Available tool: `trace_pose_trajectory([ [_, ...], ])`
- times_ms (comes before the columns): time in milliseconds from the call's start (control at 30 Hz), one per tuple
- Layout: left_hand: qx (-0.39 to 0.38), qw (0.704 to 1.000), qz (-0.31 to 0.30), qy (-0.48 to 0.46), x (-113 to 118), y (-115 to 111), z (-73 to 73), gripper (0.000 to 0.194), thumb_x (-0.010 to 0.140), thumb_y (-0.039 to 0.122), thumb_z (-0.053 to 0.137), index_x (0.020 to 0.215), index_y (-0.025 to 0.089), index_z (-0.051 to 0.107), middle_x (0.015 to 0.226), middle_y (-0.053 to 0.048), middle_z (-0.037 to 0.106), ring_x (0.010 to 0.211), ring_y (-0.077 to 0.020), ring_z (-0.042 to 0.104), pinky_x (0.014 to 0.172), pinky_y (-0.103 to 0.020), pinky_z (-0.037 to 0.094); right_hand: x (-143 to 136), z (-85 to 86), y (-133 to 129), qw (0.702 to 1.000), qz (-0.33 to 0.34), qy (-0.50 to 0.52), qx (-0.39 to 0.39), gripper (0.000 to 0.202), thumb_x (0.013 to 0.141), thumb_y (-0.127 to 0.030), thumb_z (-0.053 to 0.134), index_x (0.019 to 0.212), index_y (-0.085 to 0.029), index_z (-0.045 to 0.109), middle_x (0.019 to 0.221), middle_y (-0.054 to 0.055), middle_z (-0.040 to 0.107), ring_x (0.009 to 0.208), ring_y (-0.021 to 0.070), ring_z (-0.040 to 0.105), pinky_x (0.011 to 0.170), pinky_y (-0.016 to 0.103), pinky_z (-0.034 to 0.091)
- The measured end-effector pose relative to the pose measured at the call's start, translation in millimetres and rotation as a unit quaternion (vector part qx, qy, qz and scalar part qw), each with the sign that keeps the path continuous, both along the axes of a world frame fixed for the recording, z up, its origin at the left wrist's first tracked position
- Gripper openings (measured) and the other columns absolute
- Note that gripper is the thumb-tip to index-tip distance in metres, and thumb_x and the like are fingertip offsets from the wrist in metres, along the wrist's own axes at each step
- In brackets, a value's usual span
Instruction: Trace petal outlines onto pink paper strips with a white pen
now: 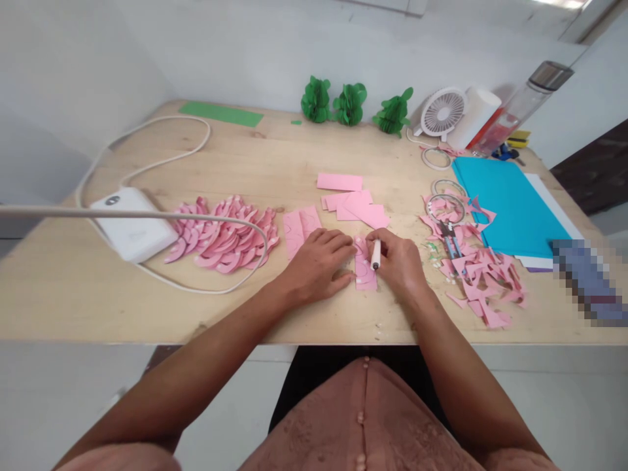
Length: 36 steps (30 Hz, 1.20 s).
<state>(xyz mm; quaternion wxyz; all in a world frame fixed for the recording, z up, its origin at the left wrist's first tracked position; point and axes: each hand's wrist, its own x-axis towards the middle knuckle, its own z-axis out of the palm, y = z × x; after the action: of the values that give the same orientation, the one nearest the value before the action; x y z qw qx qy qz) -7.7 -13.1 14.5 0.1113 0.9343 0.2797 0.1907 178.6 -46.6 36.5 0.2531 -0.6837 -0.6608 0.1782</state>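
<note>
My right hand [401,265] is closed around a white pen [376,254] held over a small pink paper strip [366,282]. Curved outlines show on that strip; the pen's tip is hidden by my fingers. Lying flat on the table, my left hand [321,265] has its fingertips at the strip's left edge. Just behind it are pink papers with drawn curves [297,229]. Farther back lie several overlapping pink paper rectangles [356,204]. A heap of cut pink curved pieces [233,232] rests to the left.
A white power bank [135,226] with a looping cable stands left. Pink scraps [485,278], scissors [450,239], tape rolls [445,208] and a blue folder [510,206] lie right. Green paper shapes [350,104], a fan [444,112] and a bottle [523,108] line the back.
</note>
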Motion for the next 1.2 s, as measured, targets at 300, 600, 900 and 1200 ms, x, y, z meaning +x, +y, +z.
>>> trace_pose_trajectory([
  [300, -0.005, 1.000, 0.003, 0.001, 0.4, 0.5, -1.5, 0.029, 0.085, 0.031, 0.057, 0.110, 0.016, 0.059, 0.122, -0.012, 0.061, 0.117, -0.0290, 0.051, 0.100, -0.045, 0.037, -1.0, 2.1, -0.2, 1.000, -0.002, -0.007, -0.003, 0.017, 0.085, -0.031, 0.055, 0.086, -0.022, 0.069, 0.057, -0.002, 0.058, 0.051, 0.0118, 0.048, 0.054, 0.023, 0.029],
  [600, -0.001, 1.000, 0.003, 0.007, 0.4, 0.4, -0.9, 0.028, 0.085, 0.030, 0.056, 0.110, 0.016, 0.060, 0.123, -0.012, 0.061, 0.117, -0.0289, 0.051, 0.100, -0.045, 0.037, 0.0, 0.3, -1.2, 1.000, 0.003, 0.005, -0.003, 0.017, 0.083, -0.026, 0.054, 0.088, -0.022, 0.070, 0.057, -0.003, 0.057, 0.051, 0.0115, 0.048, 0.054, 0.023, 0.030],
  [900, -0.001, 1.000, 0.003, 0.004, 0.3, 0.2, -1.4, 0.029, 0.086, 0.030, 0.056, 0.111, 0.016, 0.059, 0.123, -0.012, 0.061, 0.118, -0.0291, 0.050, 0.101, -0.045, 0.037, -0.3, 0.7, -0.8, 1.000, 0.004, -0.001, 0.003, 0.016, 0.085, -0.030, 0.055, 0.086, -0.022, 0.069, 0.056, -0.003, 0.056, 0.050, 0.0112, 0.046, 0.053, 0.023, 0.029],
  [1200, -0.003, 1.000, 0.004, 0.004, 0.3, -0.1, -1.1, 0.028, 0.086, 0.030, 0.056, 0.110, 0.016, 0.059, 0.122, -0.011, 0.061, 0.118, -0.0290, 0.050, 0.101, -0.045, 0.037, -0.8, 1.1, -1.0, 1.000, 0.004, 0.001, 0.004, 0.017, 0.085, -0.030, 0.054, 0.085, -0.022, 0.069, 0.056, -0.002, 0.057, 0.050, 0.0112, 0.047, 0.053, 0.023, 0.030],
])
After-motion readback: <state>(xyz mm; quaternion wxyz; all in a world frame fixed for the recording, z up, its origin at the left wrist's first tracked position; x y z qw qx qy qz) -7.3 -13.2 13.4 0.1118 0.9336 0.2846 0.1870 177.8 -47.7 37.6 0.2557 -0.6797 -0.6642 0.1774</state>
